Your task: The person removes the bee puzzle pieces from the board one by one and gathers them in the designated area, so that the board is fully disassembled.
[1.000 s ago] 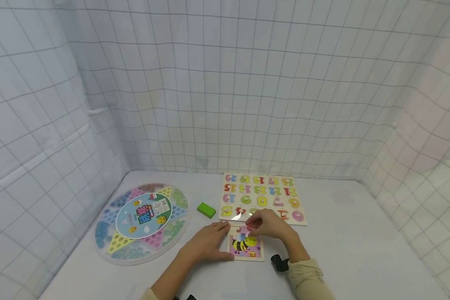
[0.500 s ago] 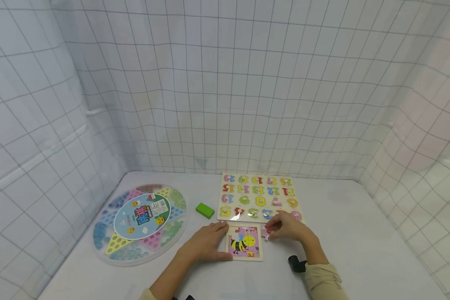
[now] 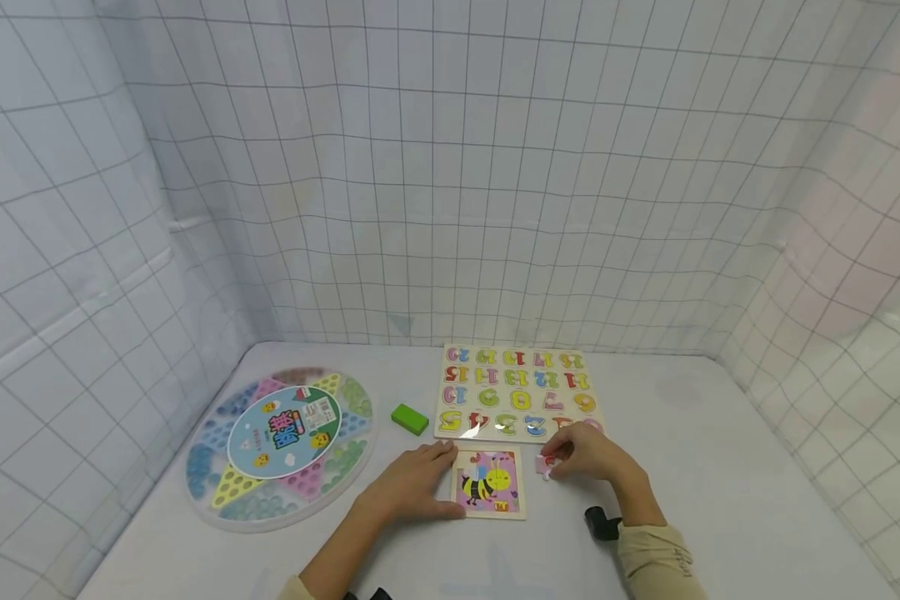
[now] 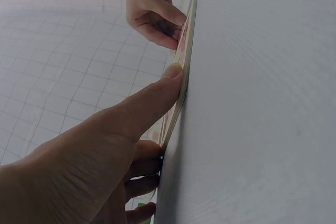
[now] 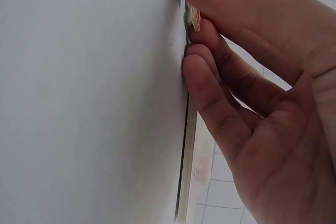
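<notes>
Nearest, at the bottom of the frame, a black device [image 3: 602,523] is worn at the right wrist. Just left of bottom centre, the left hand [image 3: 414,485] is laid along the left side of the bee puzzle [image 3: 489,483], its thumb and fingers extended and spread; the frame is touched, seemingly steadied, but not gripped round. The puzzle is set flat on the surface [image 3: 750,500], at lower centre. To its right, apart from the frame, a pink-and-red puzzle piece [image 3: 543,464] is pinched between thumb and finger of the right hand [image 3: 591,457], low over the surface; whether contact is made there cannot be told. The step in hand is judged to be the handling of a loose piece beside its frame, and a pale patch at the puzzle's upper left may be its slot. For the piece to be seated, it would need to be carried left, turned to match and pressed flat. Farther back, a green block [image 3: 409,419], a round game board [image 3: 285,433] at left and a number board [image 3: 519,392] are placed.
</notes>
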The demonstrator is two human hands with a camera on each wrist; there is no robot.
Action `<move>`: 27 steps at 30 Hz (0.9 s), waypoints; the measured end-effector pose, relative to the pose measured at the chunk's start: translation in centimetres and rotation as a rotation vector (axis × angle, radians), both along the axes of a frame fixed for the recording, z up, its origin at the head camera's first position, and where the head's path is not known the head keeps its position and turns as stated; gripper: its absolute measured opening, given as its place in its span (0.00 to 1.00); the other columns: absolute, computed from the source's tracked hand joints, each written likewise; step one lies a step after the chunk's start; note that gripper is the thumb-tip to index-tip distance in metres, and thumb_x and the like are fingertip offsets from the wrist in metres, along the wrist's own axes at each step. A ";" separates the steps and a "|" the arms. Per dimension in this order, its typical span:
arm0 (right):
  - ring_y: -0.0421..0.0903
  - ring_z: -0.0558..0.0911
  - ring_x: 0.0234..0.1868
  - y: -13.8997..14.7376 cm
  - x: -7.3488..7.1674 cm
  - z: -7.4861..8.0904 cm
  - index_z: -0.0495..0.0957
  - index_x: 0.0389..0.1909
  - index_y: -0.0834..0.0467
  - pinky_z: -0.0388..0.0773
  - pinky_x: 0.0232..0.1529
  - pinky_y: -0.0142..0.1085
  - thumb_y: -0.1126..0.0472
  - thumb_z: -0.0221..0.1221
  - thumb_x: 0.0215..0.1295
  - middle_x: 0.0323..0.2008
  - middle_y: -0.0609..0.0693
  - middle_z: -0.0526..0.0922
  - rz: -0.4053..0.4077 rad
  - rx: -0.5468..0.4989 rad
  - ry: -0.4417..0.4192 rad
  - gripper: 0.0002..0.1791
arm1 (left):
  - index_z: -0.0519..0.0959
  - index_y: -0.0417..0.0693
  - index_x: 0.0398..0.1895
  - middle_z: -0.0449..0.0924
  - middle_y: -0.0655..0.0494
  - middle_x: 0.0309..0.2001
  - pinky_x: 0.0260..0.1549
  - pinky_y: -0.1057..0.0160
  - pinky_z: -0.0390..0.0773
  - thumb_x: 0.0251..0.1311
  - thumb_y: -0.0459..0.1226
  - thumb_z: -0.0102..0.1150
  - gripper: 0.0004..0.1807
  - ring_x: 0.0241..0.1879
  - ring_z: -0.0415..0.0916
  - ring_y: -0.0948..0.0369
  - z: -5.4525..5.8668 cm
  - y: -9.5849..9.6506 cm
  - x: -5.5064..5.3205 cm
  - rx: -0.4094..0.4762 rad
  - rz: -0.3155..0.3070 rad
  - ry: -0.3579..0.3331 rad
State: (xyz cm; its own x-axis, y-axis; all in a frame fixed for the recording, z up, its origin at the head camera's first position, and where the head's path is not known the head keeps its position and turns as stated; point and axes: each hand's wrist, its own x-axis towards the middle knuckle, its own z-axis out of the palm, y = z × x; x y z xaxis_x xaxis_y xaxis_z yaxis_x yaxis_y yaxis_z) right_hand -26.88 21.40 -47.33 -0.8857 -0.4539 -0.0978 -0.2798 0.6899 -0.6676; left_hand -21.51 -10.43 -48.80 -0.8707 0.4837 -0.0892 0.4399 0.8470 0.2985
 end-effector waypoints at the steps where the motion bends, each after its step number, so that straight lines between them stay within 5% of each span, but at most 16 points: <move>1: 0.41 0.76 0.31 -0.1 0.0 0.0 0.86 0.35 0.56 0.76 0.31 0.27 0.65 0.74 0.45 0.32 0.45 0.83 -0.003 0.003 0.002 0.14 | 0.63 0.46 0.72 0.62 0.52 0.73 0.69 0.46 0.64 0.48 0.69 0.59 0.53 0.73 0.60 0.51 0.0 0.0 0.0 0.001 -0.001 0.001; 14: 0.40 0.76 0.32 -0.6 0.2 0.0 0.86 0.37 0.58 0.76 0.32 0.27 0.65 0.74 0.47 0.34 0.46 0.84 0.017 0.003 0.048 0.14 | 0.63 0.47 0.72 0.62 0.52 0.73 0.70 0.46 0.64 0.48 0.69 0.59 0.53 0.73 0.60 0.51 0.0 0.0 0.0 0.010 0.005 -0.019; 27: 0.41 0.75 0.33 -4.9 0.3 0.6 0.86 0.37 0.56 0.76 0.32 0.28 0.61 0.74 0.48 0.33 0.44 0.83 0.065 -0.015 0.057 0.13 | 0.63 0.46 0.72 0.62 0.51 0.73 0.69 0.46 0.65 0.48 0.70 0.59 0.54 0.72 0.61 0.50 -0.4 0.0 -0.3 -0.008 -0.009 0.014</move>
State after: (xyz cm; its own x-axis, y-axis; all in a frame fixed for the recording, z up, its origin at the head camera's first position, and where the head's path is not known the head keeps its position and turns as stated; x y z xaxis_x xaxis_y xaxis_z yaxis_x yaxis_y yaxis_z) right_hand -26.57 16.46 -46.70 -0.8582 -0.5116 -0.0413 -0.3612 0.6592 -0.6595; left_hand -21.78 -10.42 -49.22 -0.8677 0.4904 -0.0808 0.4513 0.8456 0.2853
